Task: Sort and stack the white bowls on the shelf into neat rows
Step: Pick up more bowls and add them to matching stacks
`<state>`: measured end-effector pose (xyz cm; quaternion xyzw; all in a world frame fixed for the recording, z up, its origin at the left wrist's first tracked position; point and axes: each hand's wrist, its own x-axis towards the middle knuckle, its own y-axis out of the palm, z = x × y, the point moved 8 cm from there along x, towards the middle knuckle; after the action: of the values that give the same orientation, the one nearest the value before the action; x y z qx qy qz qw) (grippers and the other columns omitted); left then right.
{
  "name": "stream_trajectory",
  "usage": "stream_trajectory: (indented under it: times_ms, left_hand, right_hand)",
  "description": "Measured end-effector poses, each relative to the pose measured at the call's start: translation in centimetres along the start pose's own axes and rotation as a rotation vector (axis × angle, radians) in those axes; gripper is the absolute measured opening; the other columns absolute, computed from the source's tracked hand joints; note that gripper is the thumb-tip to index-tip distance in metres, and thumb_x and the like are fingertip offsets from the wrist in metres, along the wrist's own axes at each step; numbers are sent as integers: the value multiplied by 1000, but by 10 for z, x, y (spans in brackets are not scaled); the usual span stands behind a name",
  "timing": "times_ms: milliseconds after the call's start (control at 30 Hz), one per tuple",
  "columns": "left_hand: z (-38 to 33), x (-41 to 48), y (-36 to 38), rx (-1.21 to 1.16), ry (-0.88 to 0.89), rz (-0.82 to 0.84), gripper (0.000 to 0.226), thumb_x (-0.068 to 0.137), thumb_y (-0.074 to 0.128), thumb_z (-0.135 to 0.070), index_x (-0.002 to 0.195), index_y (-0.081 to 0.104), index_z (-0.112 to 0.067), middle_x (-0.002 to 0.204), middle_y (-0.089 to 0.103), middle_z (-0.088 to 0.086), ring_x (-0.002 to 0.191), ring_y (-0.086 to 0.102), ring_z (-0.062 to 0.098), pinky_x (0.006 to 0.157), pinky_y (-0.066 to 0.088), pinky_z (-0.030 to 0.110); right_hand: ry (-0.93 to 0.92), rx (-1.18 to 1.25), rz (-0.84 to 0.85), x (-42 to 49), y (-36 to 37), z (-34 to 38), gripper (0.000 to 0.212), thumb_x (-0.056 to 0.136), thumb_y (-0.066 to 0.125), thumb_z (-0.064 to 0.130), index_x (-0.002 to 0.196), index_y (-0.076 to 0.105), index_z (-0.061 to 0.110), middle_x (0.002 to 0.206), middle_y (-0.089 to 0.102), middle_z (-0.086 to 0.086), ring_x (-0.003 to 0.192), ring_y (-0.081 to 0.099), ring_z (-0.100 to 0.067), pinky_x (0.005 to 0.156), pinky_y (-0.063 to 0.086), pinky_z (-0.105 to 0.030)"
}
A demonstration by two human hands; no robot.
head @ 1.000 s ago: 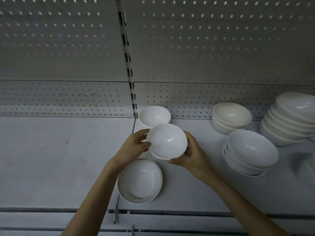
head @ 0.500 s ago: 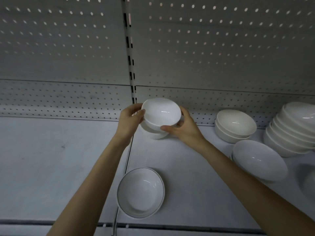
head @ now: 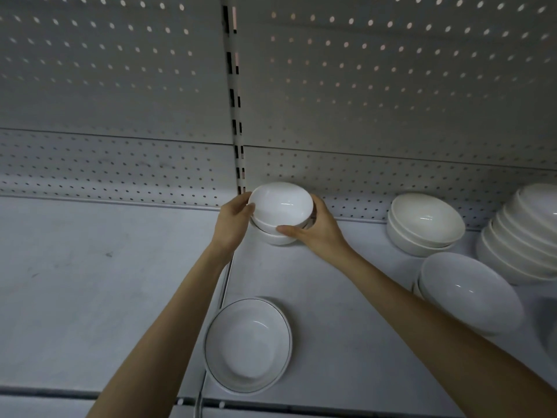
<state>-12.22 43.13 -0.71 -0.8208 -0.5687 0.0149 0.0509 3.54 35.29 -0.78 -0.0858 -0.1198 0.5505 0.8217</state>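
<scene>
You have open room over the grey metal shelf (head: 90,282) at left. A dark-rimmed white shallow bowl (head: 248,345) blocks front centre; stacks of white ceramic bowls (head: 425,221) crowd your right.

Readable text: none anywhere in view.
Top bowl (head: 280,203): plain white, no lettering or maker's mark shows.
Rimmed dish (head: 247,345): one thin dark line round the rim, no words.
Pegboard back wall (head: 391,101): rows of holes only.
</scene>
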Motion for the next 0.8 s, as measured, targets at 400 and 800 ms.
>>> stream_trajectory:
  times_ms: [400, 800]
  left_hand:
    - [14, 0, 1, 41, 15, 7, 30, 97, 42, -10, 112, 62, -27, 114, 65, 4, 113, 58, 27, 104, 44, 49]
    - [20, -83, -37, 228, -142, 11, 37, 99, 48, -25, 134, 53, -13, 130, 59, 1, 120, 56, 15, 105, 39, 31]
  right_hand:
    - [-12, -69, 35, 8, 6, -19, 89, 60, 87, 30, 134, 37, 22, 134, 45, -1, 122, 44, -17, 102, 43, -36]
    - [-205, -174, -12, -59, -3, 10, 57, 89, 63, 23, 137, 36, 9, 142, 30, -3, 125, 30, 1, 98, 22, 0]
